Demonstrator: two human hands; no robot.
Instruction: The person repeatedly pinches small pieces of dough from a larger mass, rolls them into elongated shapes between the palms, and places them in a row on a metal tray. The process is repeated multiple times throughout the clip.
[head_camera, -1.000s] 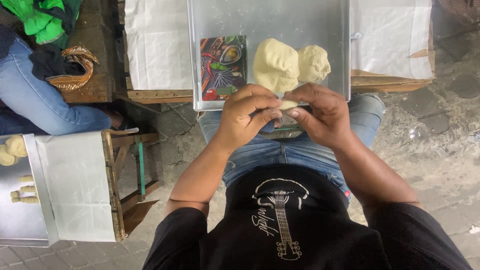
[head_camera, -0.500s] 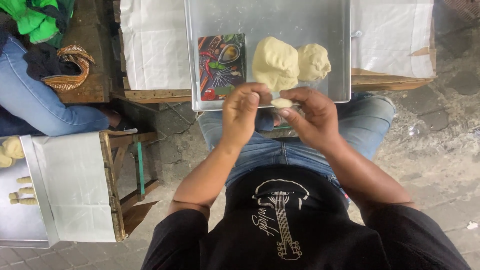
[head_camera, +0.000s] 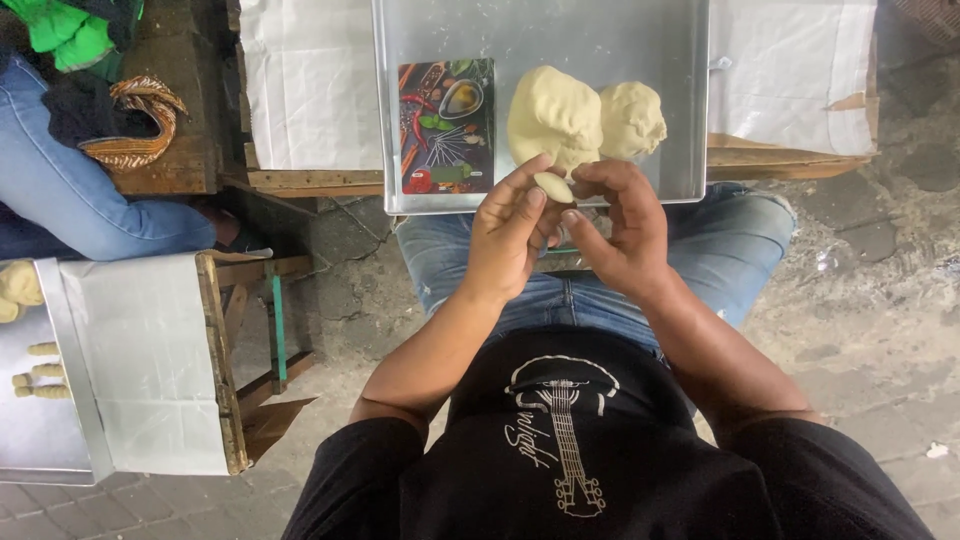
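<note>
My left hand (head_camera: 505, 235) and right hand (head_camera: 615, 225) meet just above the frame's centre, fingertips closed lightly around a small dough piece (head_camera: 553, 186) over the near edge of the metal tray (head_camera: 640, 35). I judge that pinching too hard would tear or flatten it, and a loose grip could drop it onto my lap. In the tray at upper centre lie two dough lumps (head_camera: 585, 118) touching each other, with a colourful printed packet (head_camera: 446, 125) to their left.

Both hands meet over the lap — the left hand (head_camera: 510, 235) and right hand (head_camera: 618, 225) pinch a small dough piece (head_camera: 553, 186) at the near edge of a metal tray (head_camera: 600, 40) holding two dough lumps (head_camera: 580, 118).
</note>
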